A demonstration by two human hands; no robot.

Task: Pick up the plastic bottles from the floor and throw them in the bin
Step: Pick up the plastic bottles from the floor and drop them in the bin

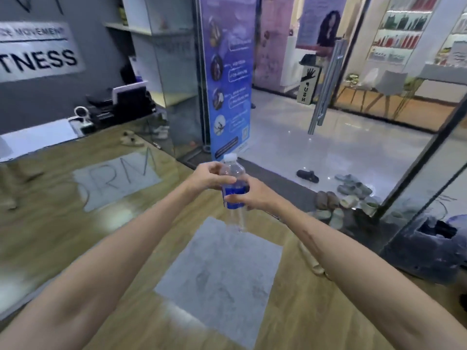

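Both my bare arms reach forward over the wood-look floor [113, 248], where my left hand [207, 176] and right hand [252, 195] grip a clear plastic bottle with a blue label and white cap [233, 188], upright in mid-air. The pick-up looks done; I see no bin, so next I must find one.

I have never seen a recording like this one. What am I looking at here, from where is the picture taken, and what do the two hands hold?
No machine is here: the picture comes from a camera worn on a person's head, looking forward and down, so the two bare arms are that person's own. Both hands hold one plastic bottle upright in the air. It is clear, with a white cap and a blue label. The left hand grips its upper part, the right hand the label. Below is a wooden floor with a grey mat. Several shoes lie near the glass door. No bin shows clearly.
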